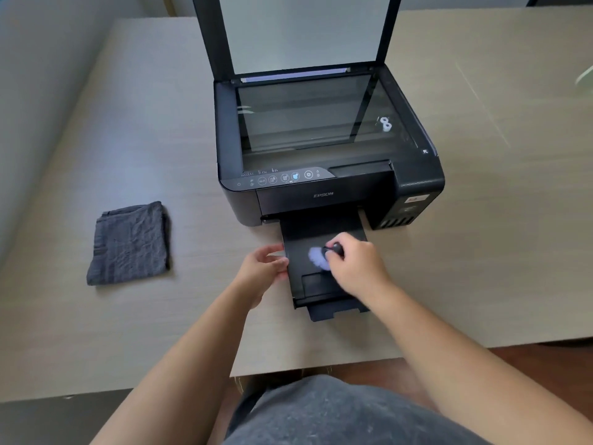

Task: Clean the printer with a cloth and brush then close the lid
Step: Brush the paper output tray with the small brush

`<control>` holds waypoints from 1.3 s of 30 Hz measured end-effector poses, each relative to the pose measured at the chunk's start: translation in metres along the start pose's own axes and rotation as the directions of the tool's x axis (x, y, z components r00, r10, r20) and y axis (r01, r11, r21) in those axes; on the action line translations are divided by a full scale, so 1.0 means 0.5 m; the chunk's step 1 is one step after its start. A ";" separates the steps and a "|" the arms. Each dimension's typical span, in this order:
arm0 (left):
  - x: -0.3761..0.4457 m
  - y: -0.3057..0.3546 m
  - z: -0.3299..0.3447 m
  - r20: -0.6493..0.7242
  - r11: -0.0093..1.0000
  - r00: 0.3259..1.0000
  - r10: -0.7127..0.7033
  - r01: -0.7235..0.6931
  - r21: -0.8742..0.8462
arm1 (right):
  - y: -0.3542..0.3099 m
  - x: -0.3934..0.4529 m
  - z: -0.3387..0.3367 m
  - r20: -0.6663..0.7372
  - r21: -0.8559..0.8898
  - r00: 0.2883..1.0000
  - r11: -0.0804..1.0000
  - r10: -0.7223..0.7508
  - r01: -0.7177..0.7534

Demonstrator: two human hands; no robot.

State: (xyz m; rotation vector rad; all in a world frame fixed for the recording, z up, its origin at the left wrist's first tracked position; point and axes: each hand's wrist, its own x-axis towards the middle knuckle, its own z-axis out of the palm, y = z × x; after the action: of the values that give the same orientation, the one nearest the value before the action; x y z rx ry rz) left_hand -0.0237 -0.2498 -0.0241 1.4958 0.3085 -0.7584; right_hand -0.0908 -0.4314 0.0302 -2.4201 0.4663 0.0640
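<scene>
Two hands are working the printer's [321, 149] pulled-out output tray [300, 284] on the tabletop [481, 252]: left hand [264, 268] pinching its edge, apparently steadying it, right hand's [356, 264] grip grasping the brush [321, 255], bristles sweeping dust, while the cloth [130, 242] is lying folded aside, lid [301, 30] standing open.

A pale wood-grain desk [481, 252] fills most of the view. Beyond its near edge shows reddish-brown floor [545, 354], and along its left edge a grey wall [38, 91].
</scene>
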 end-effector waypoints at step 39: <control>-0.010 0.009 0.003 -0.015 1.000 1.000 -0.004 0.004 0.026 | 0.115 0.031 -0.140 0.216 -0.097 0.975 0.992 -0.061 0.084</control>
State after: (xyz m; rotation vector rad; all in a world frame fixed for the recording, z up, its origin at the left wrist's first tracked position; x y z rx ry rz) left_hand -0.0252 -0.2505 -0.0173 1.5266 0.3136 -0.7574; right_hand -0.1013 -0.5208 0.0474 -2.4959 0.2828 0.3202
